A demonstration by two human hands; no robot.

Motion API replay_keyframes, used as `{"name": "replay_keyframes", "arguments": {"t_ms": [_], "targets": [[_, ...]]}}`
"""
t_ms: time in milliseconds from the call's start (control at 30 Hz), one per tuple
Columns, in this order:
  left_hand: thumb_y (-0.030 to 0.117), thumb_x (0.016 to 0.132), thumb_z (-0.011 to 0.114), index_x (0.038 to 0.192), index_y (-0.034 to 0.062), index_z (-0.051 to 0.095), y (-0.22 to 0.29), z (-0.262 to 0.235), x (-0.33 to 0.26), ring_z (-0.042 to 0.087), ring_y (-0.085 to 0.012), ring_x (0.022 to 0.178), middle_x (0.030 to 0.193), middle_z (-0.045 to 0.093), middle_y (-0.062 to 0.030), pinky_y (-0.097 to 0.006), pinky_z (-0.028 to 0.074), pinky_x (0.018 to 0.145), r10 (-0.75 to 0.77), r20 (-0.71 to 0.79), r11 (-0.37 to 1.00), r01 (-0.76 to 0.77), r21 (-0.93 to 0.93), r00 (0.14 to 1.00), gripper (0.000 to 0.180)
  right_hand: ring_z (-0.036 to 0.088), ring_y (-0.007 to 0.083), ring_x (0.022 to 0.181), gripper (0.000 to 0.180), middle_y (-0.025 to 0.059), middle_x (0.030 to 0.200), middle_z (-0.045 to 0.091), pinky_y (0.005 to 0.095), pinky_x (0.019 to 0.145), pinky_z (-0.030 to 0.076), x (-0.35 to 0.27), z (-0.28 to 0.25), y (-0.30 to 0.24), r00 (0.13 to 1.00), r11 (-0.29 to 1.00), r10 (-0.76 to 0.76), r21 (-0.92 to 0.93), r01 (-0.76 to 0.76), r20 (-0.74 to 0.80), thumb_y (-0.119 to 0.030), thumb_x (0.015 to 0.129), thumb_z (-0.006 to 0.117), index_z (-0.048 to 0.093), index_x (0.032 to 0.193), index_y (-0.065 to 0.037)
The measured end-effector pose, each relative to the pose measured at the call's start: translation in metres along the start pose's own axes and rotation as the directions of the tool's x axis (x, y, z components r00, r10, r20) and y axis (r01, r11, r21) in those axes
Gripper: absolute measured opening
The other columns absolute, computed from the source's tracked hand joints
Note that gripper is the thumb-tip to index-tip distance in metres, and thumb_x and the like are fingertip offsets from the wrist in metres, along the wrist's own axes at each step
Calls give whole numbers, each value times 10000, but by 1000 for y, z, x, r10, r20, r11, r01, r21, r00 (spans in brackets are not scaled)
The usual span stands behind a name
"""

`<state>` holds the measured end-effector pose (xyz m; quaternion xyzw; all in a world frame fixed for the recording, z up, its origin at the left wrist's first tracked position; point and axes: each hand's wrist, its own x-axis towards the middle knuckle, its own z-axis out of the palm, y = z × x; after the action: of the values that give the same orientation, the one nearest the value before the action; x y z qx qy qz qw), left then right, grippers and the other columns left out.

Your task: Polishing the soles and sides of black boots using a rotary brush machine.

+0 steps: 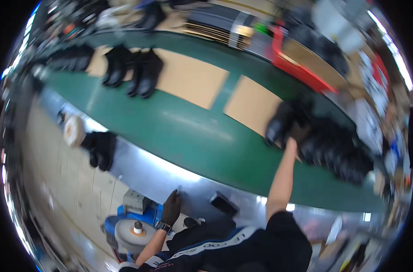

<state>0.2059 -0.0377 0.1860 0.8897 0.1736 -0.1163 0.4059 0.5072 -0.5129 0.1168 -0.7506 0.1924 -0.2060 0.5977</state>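
Observation:
My right arm stretches forward over the green belt (184,127). My right hand (299,133), in a dark glove, is among black boots at the right; a boot (279,127) stands just left of it. Motion blur hides the fingers, so whether they grip a boot cannot be told. My left hand (172,207), also in a dark glove with a watch at the wrist, is at the metal ledge (147,174) along the belt's near side. Its fingers are smeared, and no held thing shows. On the ledge, right of that hand, lies a dark box-shaped object (223,204).
Cardboard sheets (193,81) lie on the belt, with black boots (145,72) at the left and a row of black footwear (338,147) at the right. A blue machine with a round wheel (134,233) stands lower left. More boots (103,149) sit on the ledge. A red-edged tray (301,68) lies beyond.

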Motion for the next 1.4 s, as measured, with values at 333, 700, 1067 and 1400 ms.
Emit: {"name": "replay_keyframes", "arguments": {"t_ms": [333, 700, 1067, 1400], "targets": [[236, 854, 494, 1193, 65, 481, -1, 14, -95, 622, -259, 683, 797, 626, -161, -342, 468, 605, -512, -93, 859, 509, -55, 854, 380, 481, 352, 1038, 545, 157, 1183, 454, 408, 891, 397, -80, 430, -167, 668, 769, -608, 112, 629, 429, -189, 691, 642, 439, 1180, -61], [242, 842, 527, 1198, 44, 475, -6, 29, -98, 609, -281, 871, 978, 617, -159, -343, 476, 753, -420, -245, 907, 391, -157, 874, 411, 582, 316, 815, 162, 132, 909, 562, 390, 661, 465, -103, 448, -204, 404, 574, -563, -11, 819, 721, -207, 793, 553, 553, 851, -56], [429, 805, 538, 1371, 350, -19, 106, -65, 9, 408, -424, 1137, 1290, 323, -261, -483, 411, 905, 76, -785, -70, -783, -619, 614, 798, 512, 62, 664, 154, 27, 713, 571, 201, 619, 411, -286, 142, -336, 722, 973, -222, 196, 122, 655, -46, 731, 666, 583, 833, 34], [290, 845, 478, 1022, 44, 520, 46, -22, -110, 578, -229, 833, 914, 592, -115, -323, 471, 772, -312, -143, -720, -332, -609, 939, 306, 418, 234, 1148, 832, 124, 1255, 432, 338, 976, 322, -346, 4, -314, 391, 978, 150, -194, 74, 908, -65, 570, 716, 312, 1294, 11]]}}
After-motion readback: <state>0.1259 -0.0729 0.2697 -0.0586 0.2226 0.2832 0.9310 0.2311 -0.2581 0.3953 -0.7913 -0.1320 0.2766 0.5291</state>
